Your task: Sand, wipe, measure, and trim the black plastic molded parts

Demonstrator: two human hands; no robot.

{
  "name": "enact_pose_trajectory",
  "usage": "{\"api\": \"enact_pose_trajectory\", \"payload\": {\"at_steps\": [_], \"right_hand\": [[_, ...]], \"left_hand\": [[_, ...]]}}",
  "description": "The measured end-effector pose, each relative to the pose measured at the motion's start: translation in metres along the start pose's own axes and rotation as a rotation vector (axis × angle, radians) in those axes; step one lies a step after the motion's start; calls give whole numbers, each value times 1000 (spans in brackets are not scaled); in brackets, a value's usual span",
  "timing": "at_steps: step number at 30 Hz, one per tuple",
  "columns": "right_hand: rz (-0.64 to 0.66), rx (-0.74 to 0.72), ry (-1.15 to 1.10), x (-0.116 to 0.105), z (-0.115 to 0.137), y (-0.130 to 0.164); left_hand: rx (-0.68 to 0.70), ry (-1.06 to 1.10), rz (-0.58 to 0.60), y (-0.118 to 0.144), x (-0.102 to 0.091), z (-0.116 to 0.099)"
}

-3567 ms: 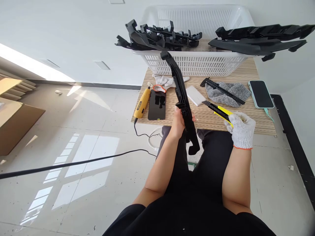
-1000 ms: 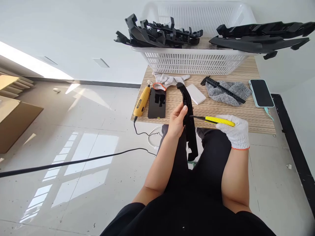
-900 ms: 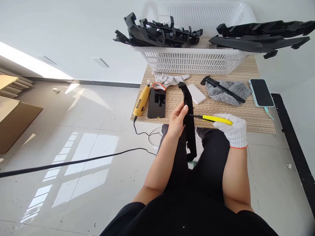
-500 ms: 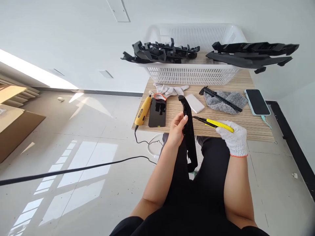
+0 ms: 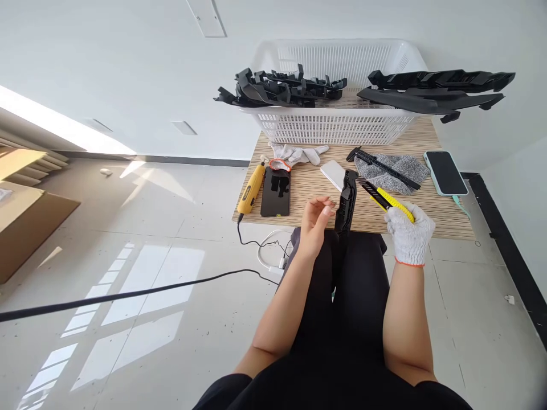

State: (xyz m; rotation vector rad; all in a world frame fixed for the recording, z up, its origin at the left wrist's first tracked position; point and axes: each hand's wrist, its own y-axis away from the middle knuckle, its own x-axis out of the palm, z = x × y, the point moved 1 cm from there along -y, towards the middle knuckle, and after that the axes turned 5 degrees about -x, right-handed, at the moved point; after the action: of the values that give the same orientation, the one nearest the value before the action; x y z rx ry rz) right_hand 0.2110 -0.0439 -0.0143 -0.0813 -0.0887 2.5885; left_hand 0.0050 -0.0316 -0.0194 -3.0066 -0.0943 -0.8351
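A long black plastic part stands upright between my knees, its top end at the table's front edge. Just left of it is my bare left hand, fingers loosely curled and thumb apart from them; no grip on the part shows. My right hand, in a white knitted glove with an orange cuff, is closed around a yellow utility knife. The knife's dark blade points left toward the top of the part; whether it touches is unclear. The part's lower end is hidden between my legs.
On the table lie a yellow rotary tool, a dark phone, a white glove, a white pad, black calipers on a grey cloth, and another phone. Behind, a white basket holds black parts.
My left hand has let go of the black part. The part has shifted right and now stands between my knees. The knife has turned to a steeper angle and moved slightly right.
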Motion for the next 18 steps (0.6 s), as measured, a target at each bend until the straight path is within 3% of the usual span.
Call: {"api": "enact_pose_trajectory", "payload": {"at_steps": [4, 7, 11, 14, 18], "right_hand": [[-29, 23, -135, -4, 9, 3], [56, 45, -201, -11, 15, -3], [222, 98, -229, -18, 20, -18], [281, 65, -132, -17, 22, -20], [270, -85, 127, -14, 19, -11]], "left_hand": [[24, -248, 214, 21, -7, -3], [51, -625, 304, 39, -12, -3], [317, -1019, 118, 59, -17, 0], [417, -1047, 33, 70, -19, 5], [484, -1037, 27, 79, -19, 10]]}}
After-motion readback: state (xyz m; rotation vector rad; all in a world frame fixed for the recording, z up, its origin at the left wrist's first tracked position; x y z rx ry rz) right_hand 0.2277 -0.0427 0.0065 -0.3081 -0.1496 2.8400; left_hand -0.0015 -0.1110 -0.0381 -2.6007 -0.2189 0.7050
